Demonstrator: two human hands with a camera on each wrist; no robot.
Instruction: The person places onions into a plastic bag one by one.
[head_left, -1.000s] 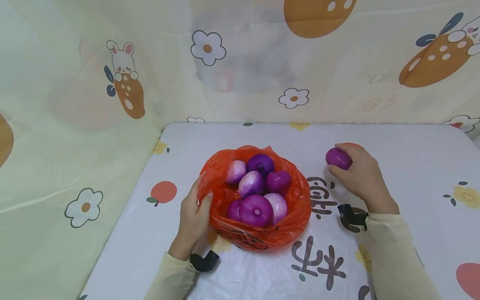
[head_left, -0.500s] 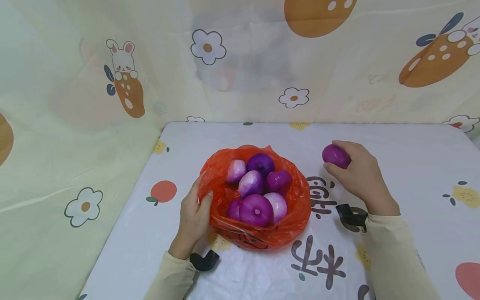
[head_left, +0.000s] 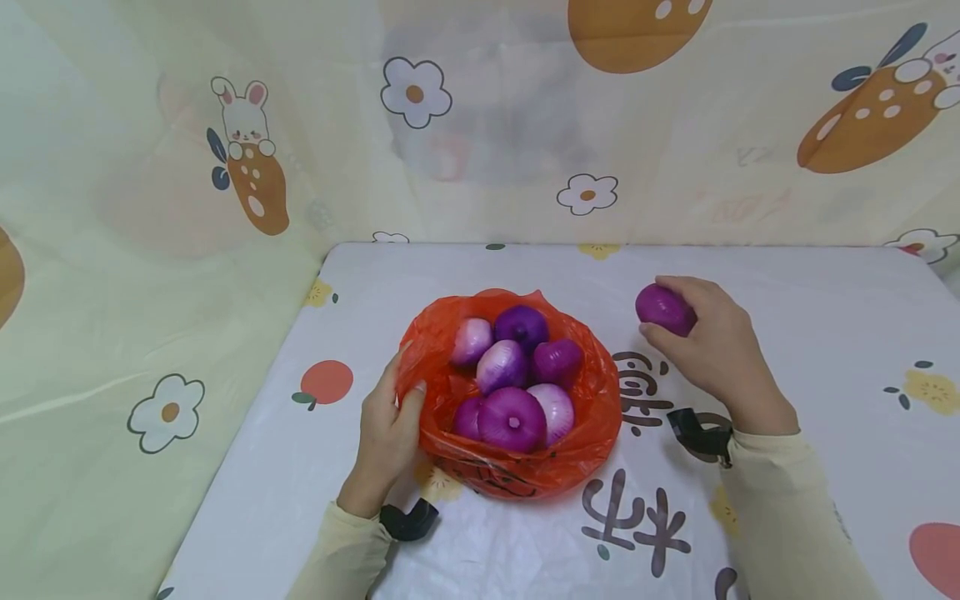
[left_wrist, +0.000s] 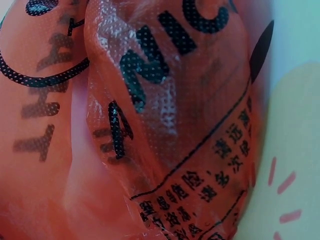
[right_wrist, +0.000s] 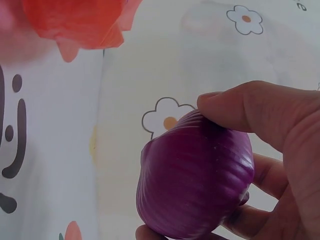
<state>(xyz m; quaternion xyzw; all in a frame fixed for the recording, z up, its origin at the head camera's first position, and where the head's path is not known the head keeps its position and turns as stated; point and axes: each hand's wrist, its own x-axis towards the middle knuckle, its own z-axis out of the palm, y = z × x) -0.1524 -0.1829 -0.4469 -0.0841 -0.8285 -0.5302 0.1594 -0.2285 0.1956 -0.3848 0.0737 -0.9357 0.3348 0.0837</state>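
An open red plastic bag (head_left: 450, 462) stands on the table with several purple and white onions (head_left: 512, 421) inside. At its left side my left hand (head_left: 387, 433) grips the bag's rim, thumb inside and fingers outside. Only the bag's printed wall (left_wrist: 165, 100) shows in the left wrist view, no fingers. To the right of the bag, my right hand (head_left: 708, 342) holds a purple onion (head_left: 664, 310) between thumb and fingers. The right wrist view shows this onion (right_wrist: 195, 180) close up, the thumb on top and the fingertips beneath and behind it.
A white printed cloth covers the table (head_left: 825, 333). Behind it and at the left hangs a pale curtain (head_left: 487, 125) with rabbits, carrots and flowers. A black strap mount (head_left: 408, 522) sits on the left wrist, and another black mount (head_left: 697, 429) on the right.
My right hand has moved slightly left and away from me, carrying the onion a little nearer to the bag. The left hand and the bag have stayed in place.
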